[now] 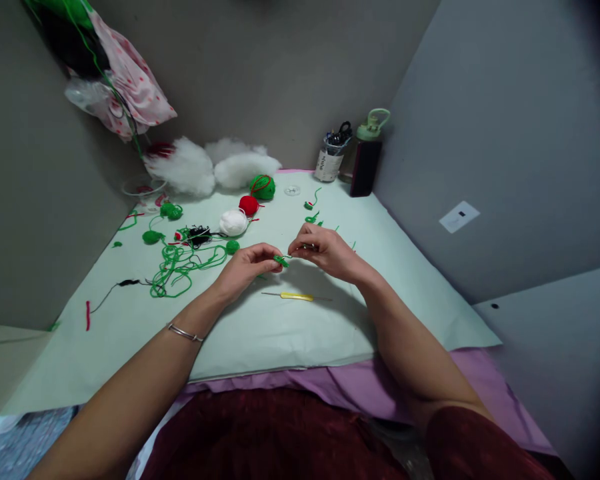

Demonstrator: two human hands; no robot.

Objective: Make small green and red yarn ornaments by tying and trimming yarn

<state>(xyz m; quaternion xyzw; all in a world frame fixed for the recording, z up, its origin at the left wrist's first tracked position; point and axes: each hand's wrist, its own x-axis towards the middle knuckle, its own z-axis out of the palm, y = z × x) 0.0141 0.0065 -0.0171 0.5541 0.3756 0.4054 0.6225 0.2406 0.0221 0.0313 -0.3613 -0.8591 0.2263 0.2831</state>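
Note:
My left hand [250, 263] pinches a small green crocheted piece [281, 261] just above the pale green sheet [260, 333]. My right hand [323, 250] is closed close beside it, its fingers pinched on something thin that I cannot make out. A yellow-handled crochet hook [296, 296] lies on the sheet just in front of both hands. A tangle of green yarn [180, 263] lies to the left of my left hand.
White [233, 223], red [249, 205] and green [263, 187] yarn balls sit behind the hands. White stuffing [210, 168] lies at the back wall. A jar [331, 159] and a bottle [367, 157] stand at the back right. Small green pieces [161, 223] are scattered left.

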